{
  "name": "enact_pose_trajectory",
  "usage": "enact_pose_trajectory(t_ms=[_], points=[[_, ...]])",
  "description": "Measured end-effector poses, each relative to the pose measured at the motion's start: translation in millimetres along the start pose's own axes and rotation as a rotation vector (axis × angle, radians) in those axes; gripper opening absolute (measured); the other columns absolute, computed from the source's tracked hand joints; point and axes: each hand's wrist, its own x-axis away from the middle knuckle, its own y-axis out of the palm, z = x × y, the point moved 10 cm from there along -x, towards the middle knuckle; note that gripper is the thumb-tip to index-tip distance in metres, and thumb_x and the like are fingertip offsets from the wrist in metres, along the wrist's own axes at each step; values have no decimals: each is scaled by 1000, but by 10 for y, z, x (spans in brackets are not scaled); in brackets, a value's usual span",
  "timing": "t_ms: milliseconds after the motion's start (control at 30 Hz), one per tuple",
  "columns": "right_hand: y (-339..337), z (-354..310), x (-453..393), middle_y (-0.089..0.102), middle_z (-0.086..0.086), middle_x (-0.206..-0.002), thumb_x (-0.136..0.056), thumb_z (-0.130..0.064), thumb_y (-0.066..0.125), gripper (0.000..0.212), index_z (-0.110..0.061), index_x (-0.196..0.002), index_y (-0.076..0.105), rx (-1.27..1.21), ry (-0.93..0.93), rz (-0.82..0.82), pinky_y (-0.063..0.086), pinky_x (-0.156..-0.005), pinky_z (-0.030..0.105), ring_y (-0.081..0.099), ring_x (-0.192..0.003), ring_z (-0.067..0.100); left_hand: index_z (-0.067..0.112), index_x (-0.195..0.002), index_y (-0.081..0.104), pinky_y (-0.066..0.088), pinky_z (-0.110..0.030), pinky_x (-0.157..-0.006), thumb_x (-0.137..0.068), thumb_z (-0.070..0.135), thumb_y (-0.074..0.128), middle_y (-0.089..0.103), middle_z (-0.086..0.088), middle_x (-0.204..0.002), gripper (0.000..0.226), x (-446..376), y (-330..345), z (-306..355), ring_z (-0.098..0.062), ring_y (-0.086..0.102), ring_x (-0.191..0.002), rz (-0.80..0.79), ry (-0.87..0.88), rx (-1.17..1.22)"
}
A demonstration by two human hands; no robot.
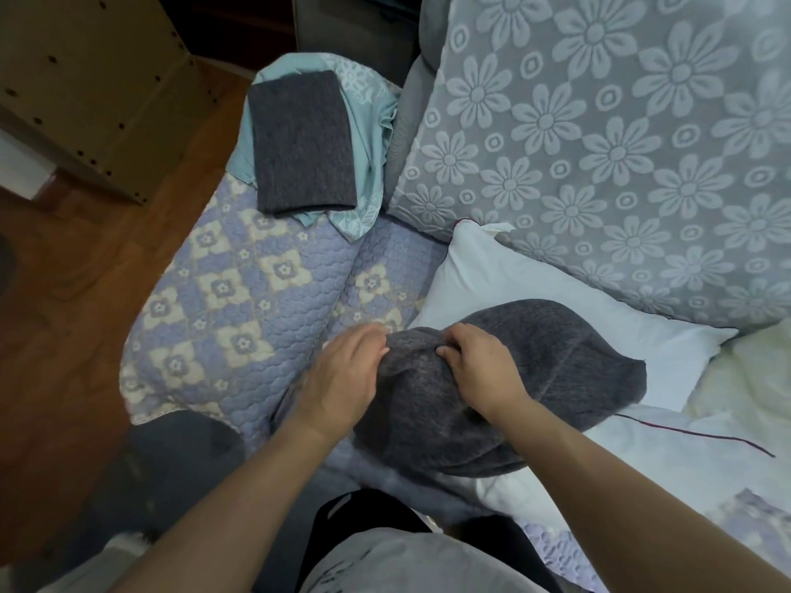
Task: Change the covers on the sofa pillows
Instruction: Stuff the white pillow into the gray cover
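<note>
We are gripping the grey cover (pixel 492 378) with our left hand (pixel 342 374) and pinching it with our right hand (pixel 479 365), working it over the white pillow (pixel 535 284) on the sofa (pixel 222 284); next it probably needs tugging further along.

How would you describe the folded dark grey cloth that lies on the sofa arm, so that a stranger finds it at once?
Start from the quilted lilac and cream sofa arm and follow it to its far end, where a crumpled mint-green fabric lies. The folded dark grey knitted cloth rests flat on top of that fabric. Unlike the other dark grey knitted cover near the hands, it is a neat rectangle that nobody touches.
</note>
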Motion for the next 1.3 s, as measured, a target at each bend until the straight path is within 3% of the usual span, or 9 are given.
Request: enact_pose_trajectory(t_ms=[167,367,500,600,733,900,1067,1167,1300], points=[[18,-10,106,51,-5,-85,-100,-27,56,17,-21,-85,50,-7,-21,-19,39,-69,36,51,-79,18,16,-100,53,49,-38,-67,-101,16,56,60,4,-84,3,90,213,-367,-19,57,-75,-47,-482,216],[27,102,114,55,-5,-100,-99,-24,57,9,-19,-106,59,-48,-51,-29,41,-80,30,54,-95,17,19,-80,70,48,-22,-73,-81,13,82,58,7,-84,14,0,258,-393,-6,58,-77,-78,-456,323],[-79,330,332,52,0,-135,-96,-30,63,41,-16,-134,56,-28,-46,11,34,-110,31,43,-126,19,25,-142,51,38,-40,-115,-86,36,78,45,-4,-142,63,117,567,-662,-17,45,-132,-290,-682,353],[-479,993,757,54,11,-133,-95,-29,63,37,-9,-126,60,-33,316,330,35,-109,40,45,-124,30,18,-149,34,35,-39,-116,-84,36,80,32,-10,-150,82,299,619,-677,-26,37,-140,-212,-825,286],[-480,1983,1234,61,17,-128,-91,-53,58,61,-6,-129,59,-203,898,313,43,-104,48,54,-117,40,27,-130,47,48,-40,-98,-89,43,71,44,1,-129,50,496,977,-203,-22,52,-121,-353,-710,278],[-311,1887,880,69,4,-107,-76,-58,72,61,-11,-114,66,-728,949,295,55,-92,46,65,-98,28,21,-122,49,44,-33,-87,-96,47,59,45,3,-119,38,515,1086,232,-20,49,-114,-383,-533,49],[-554,2073,1182,60,15,-91,-86,-11,55,31,-11,-115,45,-224,889,225,49,-77,42,60,-87,40,21,-133,51,46,-37,-97,-97,42,60,45,-2,-125,43,446,1100,347,-23,47,-117,-353,-447,20],[-860,2567,1918,61,31,-109,-91,-7,49,26,-4,-115,40,-132,1115,324,47,-83,50,59,-101,49,28,-157,26,41,-41,-109,-99,48,55,30,-3,-146,68,527,1212,245,-25,37,-135,-461,-582,113],[-928,2611,1747,62,29,-107,-95,-11,52,21,-9,-109,37,-199,971,338,39,-76,43,59,-96,46,25,-162,10,33,-43,-116,-99,54,50,17,-4,-161,80,533,1441,175,-28,27,-147,-590,-683,220]])
